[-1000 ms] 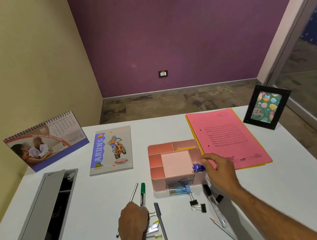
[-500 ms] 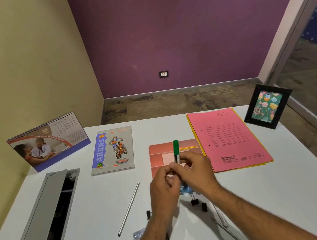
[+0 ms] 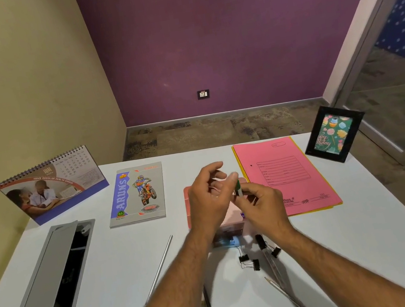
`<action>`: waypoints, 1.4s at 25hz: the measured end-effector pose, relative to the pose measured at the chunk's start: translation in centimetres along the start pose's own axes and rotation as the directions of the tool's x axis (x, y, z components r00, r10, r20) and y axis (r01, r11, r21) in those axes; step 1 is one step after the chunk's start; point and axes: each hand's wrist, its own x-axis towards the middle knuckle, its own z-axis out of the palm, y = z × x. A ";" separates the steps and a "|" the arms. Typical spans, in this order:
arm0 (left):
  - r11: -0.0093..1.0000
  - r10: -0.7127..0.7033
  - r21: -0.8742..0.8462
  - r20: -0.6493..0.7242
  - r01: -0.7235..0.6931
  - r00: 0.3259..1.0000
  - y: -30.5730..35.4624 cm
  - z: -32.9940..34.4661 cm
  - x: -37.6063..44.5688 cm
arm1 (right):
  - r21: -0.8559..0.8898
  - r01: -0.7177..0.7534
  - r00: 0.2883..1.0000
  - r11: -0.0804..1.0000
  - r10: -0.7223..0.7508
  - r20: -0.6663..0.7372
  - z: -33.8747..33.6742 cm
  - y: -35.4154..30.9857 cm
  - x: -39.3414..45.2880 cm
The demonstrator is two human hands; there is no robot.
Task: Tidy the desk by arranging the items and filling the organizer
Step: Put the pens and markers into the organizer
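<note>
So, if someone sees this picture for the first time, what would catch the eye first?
Probably the two hands at the centre: the right hand holds a green marker above the pink organizer, with the left hand open beside it. Next, the pink folder to the right, and the loose binder clips and pens on the white desk nearer the person.

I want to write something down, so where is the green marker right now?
In the head view, the green marker is held upright in the right hand, centre of the desk, above the pink organizer, left of the pink folder.

Bare desk (image 3: 374, 244) right of the hands; binder clips (image 3: 249, 261) and pens (image 3: 270, 257) crowding the near side.
</note>
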 end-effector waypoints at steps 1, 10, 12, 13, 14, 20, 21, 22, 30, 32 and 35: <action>1.000 0.008 -0.003 -0.038 -0.008 0.999 0.1 0.2 0.1 | 0.012 -0.029 0.999 1.000 0.029 -0.020 -0.1 0.2 0.3; 0.808 -0.170 0.536 0.609 -0.245 0.774 -7.5 2.3 -9.4 | -0.244 -0.241 0.958 0.939 0.271 0.096 -0.2 4.5 2.4; 0.696 -0.267 0.647 0.636 -0.311 0.724 -7.9 3.8 -11.3 | -0.281 -0.247 0.944 0.927 0.296 0.145 0.0 4.9 2.4; 0.663 -0.303 0.674 0.640 -0.326 0.706 -8.1 4.5 -12.1 | -0.294 -0.245 0.939 0.924 0.301 0.163 0.1 5.1 2.4; 0.633 -0.329 0.690 0.651 -0.352 0.685 -8.2 5.1 -12.7 | -0.301 -0.242 0.937 0.922 0.303 0.174 0.2 5.4 2.3; 0.484 -0.419 0.707 0.705 -0.515 0.572 -9.1 7.4 -14.3 | -0.296 -0.245 0.931 0.923 0.309 0.193 0.2 6.6 2.4; 0.475 -0.434 0.716 0.697 -0.512 0.571 -9.1 7.6 -14.2 | -0.297 -0.246 0.930 0.923 0.311 0.198 0.1 6.7 2.4; 0.464 -0.445 0.727 0.686 -0.507 0.576 -9.2 7.8 -14.2 | -0.298 -0.245 0.928 0.923 0.312 0.202 0.1 6.8 2.4; 0.428 -0.425 0.815 0.563 -0.390 0.709 -9.0 6.6 -14.4 | -0.147 -0.265 0.964 0.953 0.267 -0.008 -1.0 7.6 1.4; 0.466 -0.429 0.822 0.534 -0.327 0.729 -8.8 6.2 -14.4 | -0.059 -0.306 0.951 0.950 0.302 -0.070 -1.8 7.9 0.8; 0.552 -0.412 0.813 0.461 -0.187 0.786 -8.8 5.6 -14.4 | 0.052 -0.368 0.918 0.929 0.371 -0.141 -3.1 8.6 -0.3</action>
